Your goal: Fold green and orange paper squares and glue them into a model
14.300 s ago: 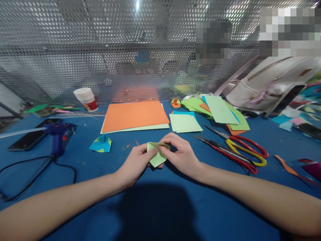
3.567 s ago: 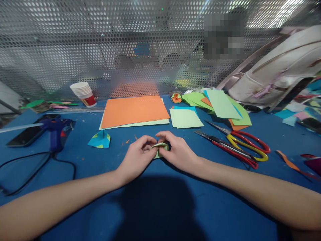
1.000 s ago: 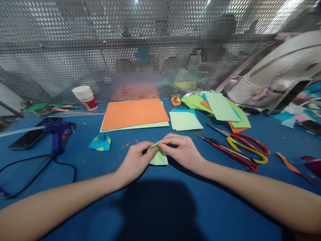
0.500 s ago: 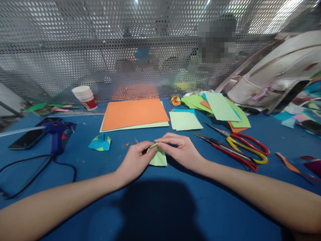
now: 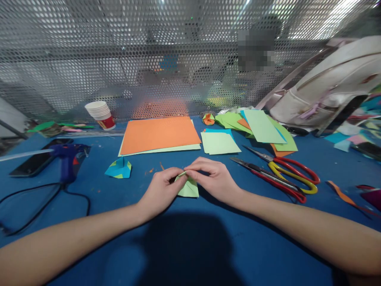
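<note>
Drawn slightly leftward along the folded top edge since half a second earlier, the right hand's (image 5: 218, 180) fingertips had come close against those of the left hand (image 5: 162, 192). From where I stood, both forearms came in low from the near left and near right over the blue table (image 5: 101, 258), wrists bent inward, fingers curled. Each hand had its thumb and fingers pinching the pale green paper (image 5: 189, 189), the left along its left side, the right at its far tip. It sat in the middle, between the hands; I could not tell whether it touched the tabletop. What showed was a thin folded ridge at the top and a creased flap fanning toward the near side, with a nearly straight lower edge. The orange sheet (image 5: 160, 136) lay beyond, on the far side; the scissors (image 5: 269, 159) lay to the right.
</note>
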A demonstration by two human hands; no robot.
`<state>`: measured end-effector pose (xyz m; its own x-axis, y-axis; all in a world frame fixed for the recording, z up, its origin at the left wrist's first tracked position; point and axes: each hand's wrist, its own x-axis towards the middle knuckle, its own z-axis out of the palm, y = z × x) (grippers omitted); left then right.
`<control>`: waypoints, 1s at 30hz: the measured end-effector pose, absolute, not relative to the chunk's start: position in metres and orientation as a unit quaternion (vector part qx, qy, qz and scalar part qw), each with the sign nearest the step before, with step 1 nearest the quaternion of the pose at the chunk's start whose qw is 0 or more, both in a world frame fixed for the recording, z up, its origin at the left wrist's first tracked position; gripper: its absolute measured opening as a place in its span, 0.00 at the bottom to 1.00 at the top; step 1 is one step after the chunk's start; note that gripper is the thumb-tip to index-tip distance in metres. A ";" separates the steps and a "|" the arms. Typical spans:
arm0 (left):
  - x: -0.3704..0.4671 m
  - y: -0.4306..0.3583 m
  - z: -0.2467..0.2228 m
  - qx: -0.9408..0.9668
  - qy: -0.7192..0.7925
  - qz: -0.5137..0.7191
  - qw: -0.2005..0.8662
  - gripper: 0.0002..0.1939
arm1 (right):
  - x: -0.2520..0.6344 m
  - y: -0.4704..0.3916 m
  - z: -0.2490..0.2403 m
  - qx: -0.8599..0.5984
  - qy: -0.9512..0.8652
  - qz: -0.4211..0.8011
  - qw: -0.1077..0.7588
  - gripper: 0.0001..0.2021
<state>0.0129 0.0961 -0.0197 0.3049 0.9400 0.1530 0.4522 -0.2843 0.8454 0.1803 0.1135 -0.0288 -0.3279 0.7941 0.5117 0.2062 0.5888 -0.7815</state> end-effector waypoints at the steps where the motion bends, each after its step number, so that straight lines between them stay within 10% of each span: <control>1: 0.013 0.096 -0.019 0.725 0.480 0.342 0.356 0.13 | 0.180 0.114 -0.029 -0.334 -0.753 0.311 0.475 0.06; 30: 0.007 0.100 -0.009 0.724 0.494 0.351 0.329 0.13 | 0.178 0.110 -0.031 -0.400 -0.743 0.343 0.411 0.05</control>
<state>0.0068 0.1000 -0.0087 0.2647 0.9468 0.1832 0.4855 -0.2949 0.8230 0.1776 0.1104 -0.0315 -0.3407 0.8778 0.3366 0.3126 0.4434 -0.8400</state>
